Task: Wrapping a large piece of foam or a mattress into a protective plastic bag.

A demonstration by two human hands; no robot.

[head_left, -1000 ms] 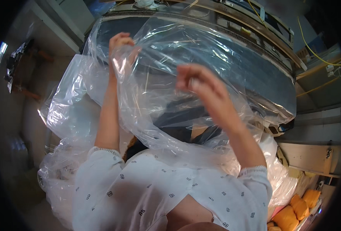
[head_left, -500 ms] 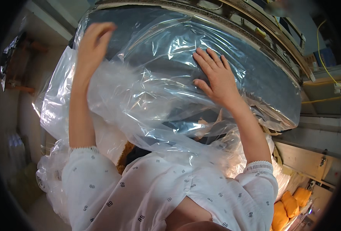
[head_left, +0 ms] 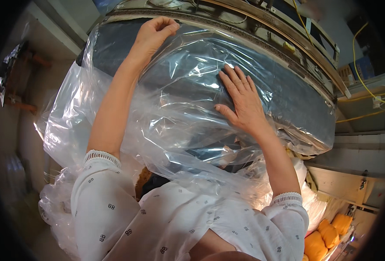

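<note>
Clear plastic film lies in shiny wrinkles over a dark table surface and hangs over its near edge toward my lap. My right hand rests flat on the film, palm down, fingers stretched out and thumb apart. Farther off and to the left, near the table's far edge, is my left hand. Its thumb and forefinger are pressed together in a pinch. What sits between those fingertips, if anything, is too small to make out.
Along the far side of the table runs a long wooden and metal frame with a yellow cord beside it. Bunched clear plastic hangs at the left. Orange bundles lie at the lower right, near a wooden panel.
My left hand has moved to the right and slightly farther away, toward the table's far edge. My right hand stays flat on the film, nearly in place.
</note>
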